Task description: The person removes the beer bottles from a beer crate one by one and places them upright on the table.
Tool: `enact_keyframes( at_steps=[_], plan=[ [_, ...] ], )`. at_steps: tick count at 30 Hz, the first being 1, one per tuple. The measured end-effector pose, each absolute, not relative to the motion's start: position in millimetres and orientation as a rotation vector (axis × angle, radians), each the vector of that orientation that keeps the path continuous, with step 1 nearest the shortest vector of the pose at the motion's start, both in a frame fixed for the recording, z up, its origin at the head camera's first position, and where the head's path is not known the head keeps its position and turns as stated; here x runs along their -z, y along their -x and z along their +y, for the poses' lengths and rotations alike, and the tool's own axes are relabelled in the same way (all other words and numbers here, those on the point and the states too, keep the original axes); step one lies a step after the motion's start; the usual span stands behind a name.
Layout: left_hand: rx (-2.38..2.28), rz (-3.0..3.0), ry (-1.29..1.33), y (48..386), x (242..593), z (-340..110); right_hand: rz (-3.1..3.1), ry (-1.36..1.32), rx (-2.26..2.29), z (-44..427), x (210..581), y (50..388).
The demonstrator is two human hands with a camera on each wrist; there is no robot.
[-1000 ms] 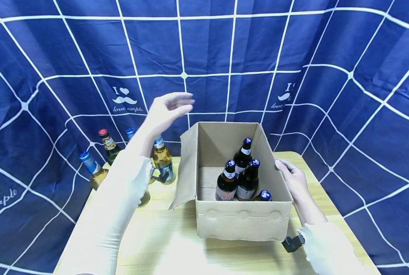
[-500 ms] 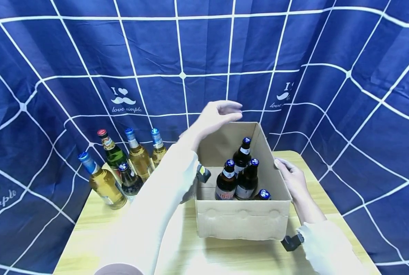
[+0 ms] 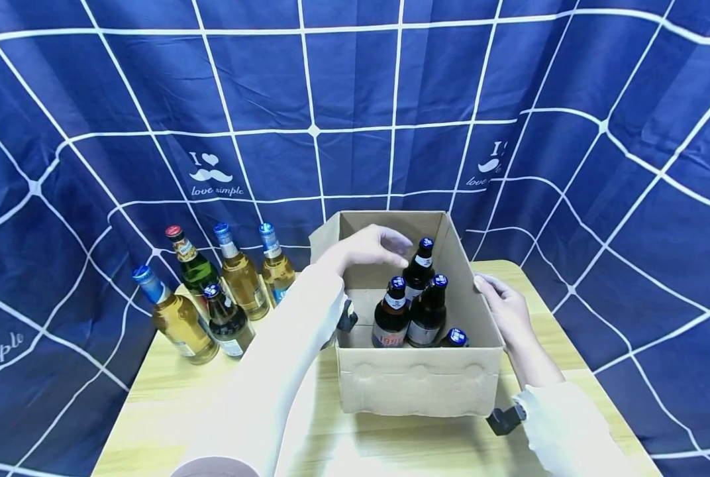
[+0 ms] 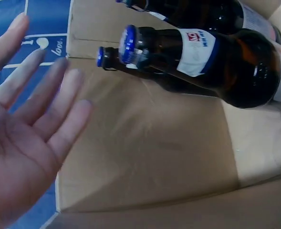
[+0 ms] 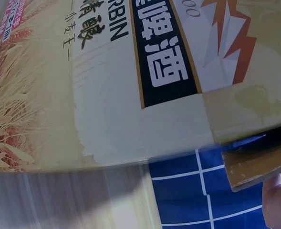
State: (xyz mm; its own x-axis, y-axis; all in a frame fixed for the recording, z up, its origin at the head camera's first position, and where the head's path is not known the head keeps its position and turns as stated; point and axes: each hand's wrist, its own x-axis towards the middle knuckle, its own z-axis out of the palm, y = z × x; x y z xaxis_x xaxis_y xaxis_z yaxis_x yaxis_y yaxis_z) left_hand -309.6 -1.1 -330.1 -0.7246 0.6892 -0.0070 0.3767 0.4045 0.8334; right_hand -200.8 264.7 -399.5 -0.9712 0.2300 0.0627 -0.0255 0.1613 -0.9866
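A cardboard box (image 3: 417, 381) stands on the table with several dark beer bottles (image 3: 389, 324) with blue caps inside. My left hand (image 3: 374, 248) is over the box's left half, beside the neck of the rearmost dark bottle (image 3: 419, 268). In the left wrist view the fingers of that hand (image 4: 30, 129) are spread, apart from the bottles, and hold nothing. With my right hand (image 3: 507, 308) I grip the upper edge of the box's right wall. The right wrist view shows the printed outer side of the box (image 5: 130, 95) and part of the hand at a cardboard edge.
On the left of the wooden table (image 3: 170, 411) stand several more bottles: clear ones with amber contents (image 3: 185, 324), a green one with a red cap (image 3: 197, 268) and a dark one (image 3: 228, 324). A blue gridded curtain (image 3: 355, 86) hangs around the table.
My left hand has moved right from above the left-hand bottles, then down into the box's opening near the dark bottles. The right hand has stayed at the box's right edge.
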Motion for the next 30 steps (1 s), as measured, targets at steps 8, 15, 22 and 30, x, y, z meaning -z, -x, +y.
enact_keyframes(
  at_steps=[8,15,22,30],
  plan=[
    [-0.999,2.214,-0.964,309.3,344.4,-4.1,-2.254,0.192,-1.879,265.4,399.4,201.9],
    [-0.813,2.183,-0.955,307.7,346.4,-1.2,-2.253,0.204,-1.887,266.0,398.9,202.0],
    [-0.713,2.178,-0.929,307.1,349.5,1.7,-2.248,0.234,-1.904,267.0,399.5,203.4],
    [-0.758,2.164,-0.802,302.4,349.8,4.1,-2.257,0.241,-1.903,266.1,397.8,202.8]
  ],
)
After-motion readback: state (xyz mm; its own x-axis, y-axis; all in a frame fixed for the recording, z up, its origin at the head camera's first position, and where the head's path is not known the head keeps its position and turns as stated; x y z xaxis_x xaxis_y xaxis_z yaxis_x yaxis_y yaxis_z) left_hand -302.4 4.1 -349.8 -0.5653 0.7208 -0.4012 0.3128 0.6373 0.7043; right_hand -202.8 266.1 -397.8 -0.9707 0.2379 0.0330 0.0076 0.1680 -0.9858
